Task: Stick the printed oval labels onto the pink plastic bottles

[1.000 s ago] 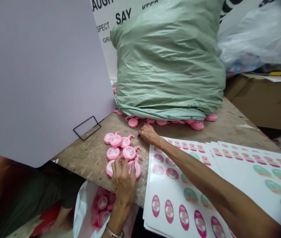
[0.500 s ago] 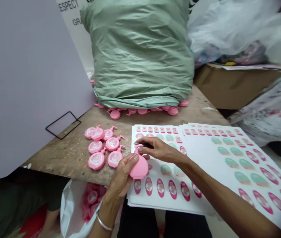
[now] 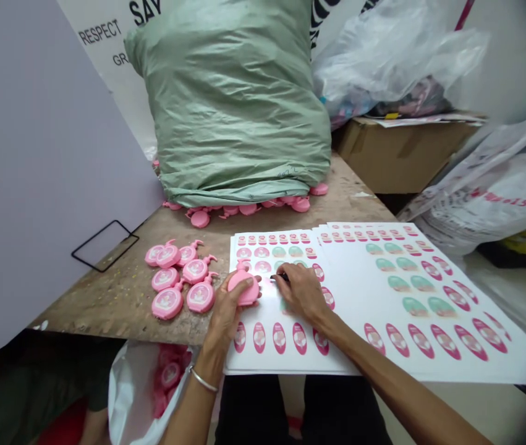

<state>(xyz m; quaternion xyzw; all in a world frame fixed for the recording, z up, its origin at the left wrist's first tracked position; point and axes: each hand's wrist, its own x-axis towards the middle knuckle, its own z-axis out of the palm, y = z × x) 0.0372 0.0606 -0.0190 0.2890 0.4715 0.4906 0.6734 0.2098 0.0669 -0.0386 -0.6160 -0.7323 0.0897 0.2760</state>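
In my left hand is a small pink pump-bottle-shaped toy, its plain side towards me. The fingers and thumb wrap round its body, with the pump end pointing away. My right hand pinches a thin black pointed tool, whose exact kind I cannot make out. Its tip is close over the printed sticker sheet, near a round pink sticker. Left of my hands, several pink pump-bottle toys with round stickers lie face up on the wooden table.
More sticker sheets lie at the right. A large green sack stands at the back, pink toys spilling beneath it. Below the table's front edge hangs a white bag of pink pieces. A pale panel borders the left; a cardboard box stands right.
My right hand has moved off the pump end of the pink toy and down to the sticker sheet with the black tool. The toy stays in my left hand. The view has shifted slightly.
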